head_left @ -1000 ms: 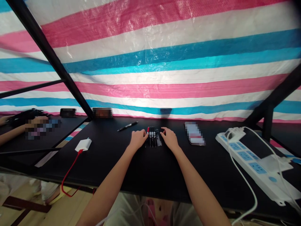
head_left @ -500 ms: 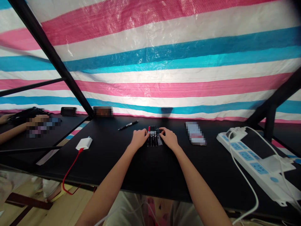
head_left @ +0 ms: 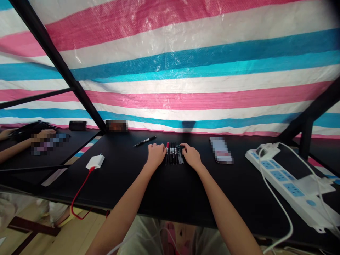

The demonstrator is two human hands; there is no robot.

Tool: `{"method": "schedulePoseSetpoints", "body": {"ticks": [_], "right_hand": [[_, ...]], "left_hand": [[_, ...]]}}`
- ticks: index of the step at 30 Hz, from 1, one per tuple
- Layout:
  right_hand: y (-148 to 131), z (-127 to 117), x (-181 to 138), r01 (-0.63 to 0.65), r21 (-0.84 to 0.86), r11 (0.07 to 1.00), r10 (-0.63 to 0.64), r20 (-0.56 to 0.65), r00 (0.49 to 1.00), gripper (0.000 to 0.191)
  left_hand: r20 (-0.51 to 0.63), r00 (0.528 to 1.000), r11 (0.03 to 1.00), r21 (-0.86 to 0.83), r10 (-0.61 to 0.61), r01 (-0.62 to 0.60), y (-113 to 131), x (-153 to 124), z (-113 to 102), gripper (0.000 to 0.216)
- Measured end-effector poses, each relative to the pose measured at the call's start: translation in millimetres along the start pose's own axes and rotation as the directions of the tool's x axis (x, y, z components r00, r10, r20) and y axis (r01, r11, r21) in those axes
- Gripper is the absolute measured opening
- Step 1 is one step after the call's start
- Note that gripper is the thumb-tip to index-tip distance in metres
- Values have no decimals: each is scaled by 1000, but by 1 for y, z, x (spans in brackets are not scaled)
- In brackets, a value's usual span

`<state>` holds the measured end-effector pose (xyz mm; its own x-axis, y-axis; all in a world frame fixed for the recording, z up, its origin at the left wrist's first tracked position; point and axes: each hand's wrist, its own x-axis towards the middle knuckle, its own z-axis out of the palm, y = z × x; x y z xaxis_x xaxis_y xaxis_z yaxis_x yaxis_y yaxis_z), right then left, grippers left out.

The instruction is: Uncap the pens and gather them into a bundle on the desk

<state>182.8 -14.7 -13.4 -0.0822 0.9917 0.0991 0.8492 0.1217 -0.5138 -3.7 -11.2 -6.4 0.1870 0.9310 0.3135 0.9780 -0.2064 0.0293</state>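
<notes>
Striped plastic sheeting in pink, blue and white point(head_left: 170, 101) is backing a smooth black tabletop point(head_left: 170, 191), where your hands are framing a compact row of slim black, clear and red-topped pens point(head_left: 173, 153).

The row is lying centrally towards the far side, its pens pointing away from you, apparently being bracketed so they are lining up evenly. Your left hand point(head_left: 156, 154) is resting at the left end, fingers loosely bent and gripping nothing; whether its thumb is touching the nearest pen, you cannot tell. Your right hand point(head_left: 192, 156) is flanking the right end, thumb and index finger parted, enclosing nothing, contact unclear. One slim black pen point(head_left: 145, 141) is lying slantwise, farther left, and a rectangular light-screened smartphone point(head_left: 221, 150) is lying to the right, both outside the row, seemingly leaving that middle space to the pens.
</notes>
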Motion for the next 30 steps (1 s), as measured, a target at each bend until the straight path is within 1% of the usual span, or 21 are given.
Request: {"method": "schedulePoseSetpoints", "body": {"ticks": [3, 5, 7, 10, 14, 17, 19, 21, 22, 23, 24, 26, 27, 28, 29, 30], "right_hand": [[0, 0, 0, -6, -16, 1000, 6, 5, 1000, 35], [-1, 0, 0, -9, -19, 1000, 10, 5, 1000, 34], [-1, -1, -1, -12, -14, 1000, 12, 1, 1000, 34], [-3, -3, -2, -15, -4, 1000, 15, -5, 1000, 34], [-4, -4, -3, -13, 13, 1000, 13, -11, 1000, 33], [-3, -3, -3, -16, 46, 999, 17, -21, 1000, 32], [-2, -2, -1, -28, 106, 994, 33, -40, 999, 31], [1, -1, 1, -60, 228, 972, 75, -58, 996, 29], [2, -1, 3, -76, 323, 943, 101, -61, 993, 28], [2, 0, 5, -82, 438, 895, 118, -56, 991, 29], [3, 0, 7, -74, 561, 825, 118, -44, 992, 31], [1, 0, 9, -27, 771, 636, 68, -21, 997, 40], [0, 0, 9, -4, 839, 545, 40, -21, 999, 44], [-2, 0, 9, 13, 880, 475, 16, -24, 1000, 46], [-4, -1, 8, 26, 903, 429, 4, -31, 1000, 47], [-6, -1, 8, 37, 915, 403, 6, -44, 999, 48]], "left_hand": [[-151, 986, 994, 64, -74, 84, -12, 3, 1, 26], [-212, 966, 982, 81, -148, 168, -24, 7, 3, 24], [-227, 950, 968, 82, -215, 238, -37, 10, 7, 26], [-211, 931, 942, 97, -297, 323, -51, 12, 12, 29], [-195, 942, 942, 143, -274, 304, -53, 10, 13, 29], [-139, 951, 942, 156, -277, 297, -49, 9, 10, 28], [-116, 957, 950, 141, -265, 280, -44, 9, 7, 30], [-139, 964, 965, 97, -229, 243, -35, 8, 2, 33], [-164, 966, 974, 68, -201, 214, -29, 7, -2, 35], [-191, 967, 983, 40, -170, 180, -22, 6, -5, 36], [-211, 970, 991, 19, -125, 132, -14, 4, -9, 37], [-228, 974, 1000, -7, -17, 16, 3, 0, -17, 36], [-227, 973, 999, -15, 34, -39, 11, -2, -20, 36], [-227, 971, 996, -21, 76, -83, 18, -5, -22, 35], [-228, 968, 993, -25, 109, -118, 24, -6, -24, 35], [-229, 964, 989, -27, 132, -142, 28, -8, -25, 34]]}}
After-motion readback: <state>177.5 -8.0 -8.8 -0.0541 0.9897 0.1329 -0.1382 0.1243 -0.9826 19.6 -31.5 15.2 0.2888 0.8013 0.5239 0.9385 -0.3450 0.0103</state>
